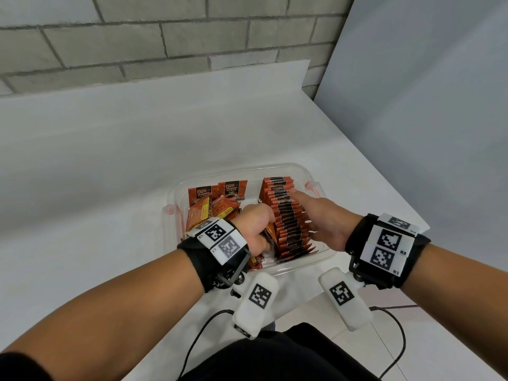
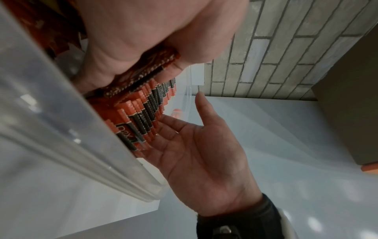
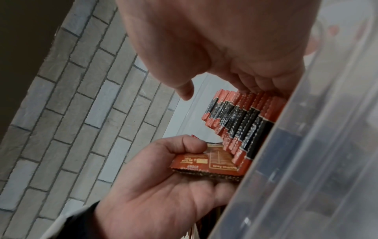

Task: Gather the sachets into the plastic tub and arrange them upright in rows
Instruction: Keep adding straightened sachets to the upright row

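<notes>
white table [image 1: 110, 149] underfoot of it all, pale brick wall [image 1: 137, 37] beyond the fingertips, grey panel [image 1: 426, 92] out past the right hand. clear plastic tub [image 1: 277, 167] sitting on the table, both hands reaching in.

left hand [image 1: 254, 229] curled, thumb clamped over a small bunch of sachets [image 3: 212, 161], pressed up against the near end of the upright row [image 1: 288, 218]. loose sachets [image 1: 217, 207] heaped just outside that hand, a couple standing against the tub's far wall.

right hand [image 1: 320, 221] mostly flat and relaxed, fingers straight along the outer side of the row, touching the sachet edges, gripping nothing.

from the head view, only knuckles and backs of hands. from the left wrist view, the right palm [image 2: 204, 155] laid open against the row [image 2: 149, 113], thumb sticking up free. from the right wrist view, printed backs of the held sachets showing, left thumb on top, fingers beneath; tub wall [image 3: 306, 161] blurring the foreground.
</notes>
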Motion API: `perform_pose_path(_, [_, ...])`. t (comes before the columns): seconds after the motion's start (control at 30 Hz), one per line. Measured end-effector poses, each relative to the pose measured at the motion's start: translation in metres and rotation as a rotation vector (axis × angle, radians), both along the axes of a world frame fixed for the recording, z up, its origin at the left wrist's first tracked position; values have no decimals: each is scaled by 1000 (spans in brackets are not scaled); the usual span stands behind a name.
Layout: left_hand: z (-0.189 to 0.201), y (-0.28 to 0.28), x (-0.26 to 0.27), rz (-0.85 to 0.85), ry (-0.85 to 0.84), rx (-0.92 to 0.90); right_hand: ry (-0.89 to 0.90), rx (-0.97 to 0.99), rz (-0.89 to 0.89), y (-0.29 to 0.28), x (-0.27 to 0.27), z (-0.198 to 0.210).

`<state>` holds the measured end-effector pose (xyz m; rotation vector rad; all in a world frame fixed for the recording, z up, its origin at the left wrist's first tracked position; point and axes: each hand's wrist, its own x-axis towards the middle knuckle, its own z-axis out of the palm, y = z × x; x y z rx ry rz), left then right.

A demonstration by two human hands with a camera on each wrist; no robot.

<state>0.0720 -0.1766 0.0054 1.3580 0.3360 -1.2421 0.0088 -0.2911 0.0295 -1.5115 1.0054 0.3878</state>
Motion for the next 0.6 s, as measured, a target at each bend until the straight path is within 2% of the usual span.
perform_pose_path(0.37, [15,1,5,102,-23,-40,-52,6,-16,-1,6,-4])
perform_pose_path(0.6, [22,-1,17,91,-76,-11,-86,7,-25,-3,8,-7])
